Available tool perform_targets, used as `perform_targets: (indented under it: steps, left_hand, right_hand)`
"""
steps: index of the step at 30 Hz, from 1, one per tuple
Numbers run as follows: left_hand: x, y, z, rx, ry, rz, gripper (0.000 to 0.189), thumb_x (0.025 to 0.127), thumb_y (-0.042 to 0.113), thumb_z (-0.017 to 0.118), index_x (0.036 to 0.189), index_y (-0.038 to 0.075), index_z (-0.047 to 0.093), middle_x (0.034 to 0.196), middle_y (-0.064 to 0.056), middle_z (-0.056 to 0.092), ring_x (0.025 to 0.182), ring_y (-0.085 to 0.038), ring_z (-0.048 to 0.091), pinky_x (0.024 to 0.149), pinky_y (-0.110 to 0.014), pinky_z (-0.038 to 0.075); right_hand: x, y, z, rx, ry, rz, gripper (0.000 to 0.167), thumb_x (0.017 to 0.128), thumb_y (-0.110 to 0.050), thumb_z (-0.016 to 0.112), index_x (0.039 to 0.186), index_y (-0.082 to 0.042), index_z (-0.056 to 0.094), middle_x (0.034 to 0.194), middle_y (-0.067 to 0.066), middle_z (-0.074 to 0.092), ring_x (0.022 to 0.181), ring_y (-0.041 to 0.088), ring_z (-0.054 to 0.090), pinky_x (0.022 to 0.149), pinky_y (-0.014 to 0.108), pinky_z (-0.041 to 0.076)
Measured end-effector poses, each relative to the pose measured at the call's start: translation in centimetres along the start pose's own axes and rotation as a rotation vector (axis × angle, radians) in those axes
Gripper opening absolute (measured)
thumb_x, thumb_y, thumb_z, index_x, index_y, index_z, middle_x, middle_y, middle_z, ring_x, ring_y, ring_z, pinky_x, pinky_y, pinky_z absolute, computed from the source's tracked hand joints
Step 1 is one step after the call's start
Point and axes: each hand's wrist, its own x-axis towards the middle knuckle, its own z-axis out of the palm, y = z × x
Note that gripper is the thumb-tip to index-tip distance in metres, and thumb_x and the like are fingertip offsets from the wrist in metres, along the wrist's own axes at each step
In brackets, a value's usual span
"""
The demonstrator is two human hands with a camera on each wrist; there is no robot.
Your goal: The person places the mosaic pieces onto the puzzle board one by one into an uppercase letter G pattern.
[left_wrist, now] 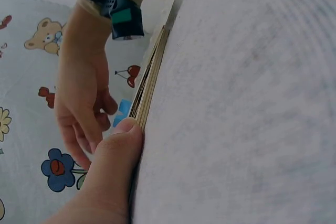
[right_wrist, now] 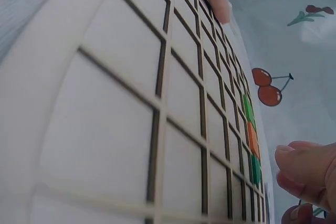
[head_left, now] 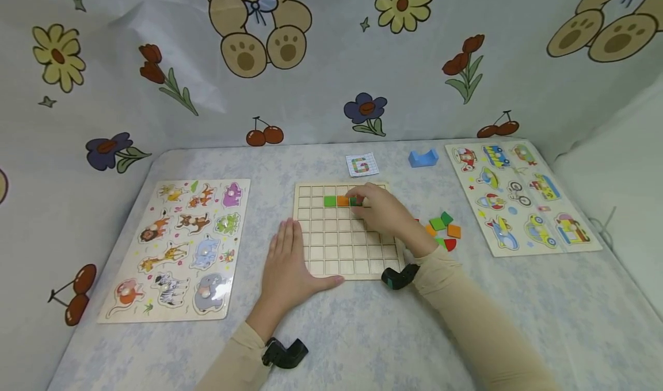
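Note:
A wooden grid board (head_left: 323, 238) lies mid-table. My left hand (head_left: 286, 264) rests along its left side, fingers straight and thumb spread at the front edge; the thumb (left_wrist: 116, 153) touches that edge in the left wrist view. One row near the top holds a light green tile (head_left: 330, 201), an orange tile (head_left: 342, 201) and a dark green tile (right_wrist: 255, 169), side by side. Over the dark green one is my right hand (head_left: 382, 209), its fingers loosely bent. In the right wrist view its fingertips (right_wrist: 286, 156) stand apart from that tile, with nothing seen between them.
Loose green, orange and red tiles (head_left: 453, 231) lie right of the board, partly behind the right wrist. A pattern card (head_left: 362, 164) and a blue stand (head_left: 423, 158) are at the back. An animal puzzle (head_left: 176, 253) lies left, a vehicle puzzle (head_left: 523, 198) right.

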Motion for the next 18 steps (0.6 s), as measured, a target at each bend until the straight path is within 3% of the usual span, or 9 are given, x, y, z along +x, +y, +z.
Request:
perform_targets:
  steps: [9, 14, 18]
  left_hand:
    - [0.0, 0.1, 0.0, -0.007, 0.007, -0.002, 0.151, 0.054, 0.098, 0.056, 0.159, 0.002, 0.005, 0.168, -0.015, 0.003, 0.156, -0.027, 0.0, 0.126, -0.047, 0.009]
    - [0.0, 0.1, 0.0, -0.009, 0.015, 0.004, 0.151, 0.054, 0.098, 0.056, 0.159, 0.001, 0.006, 0.168, -0.015, 0.003, 0.156, -0.028, 0.001, 0.126, -0.047, 0.01]
    - [0.0, 0.1, 0.1, -0.011, 0.02, 0.008, 0.151, 0.054, 0.098, 0.055, 0.159, 0.001, 0.006, 0.168, -0.015, 0.004, 0.156, -0.028, 0.001, 0.126, -0.047, 0.01]
  right_hand:
    - [-4.9, 5.4, -4.0, -0.04, 0.074, 0.105, 0.034, 0.099, -0.014, 0.058, 0.133, -0.013, 0.059, 0.114, 0.009, 0.06, 0.069, 0.022, 0.049, 0.062, 0.033, 0.045]
    - [-7.2, 8.3, -6.2, -0.078, 0.073, 0.186, 0.035, 0.099, -0.011, 0.057, 0.134, -0.011, 0.059, 0.117, 0.014, 0.058, 0.078, 0.025, 0.05, 0.065, 0.031, 0.045]
    - [-8.6, 9.8, -7.5, -0.113, 0.049, 0.231, 0.033, 0.1, -0.01, 0.056, 0.132, -0.009, 0.059, 0.118, 0.017, 0.058, 0.088, 0.029, 0.052, 0.071, 0.037, 0.047]
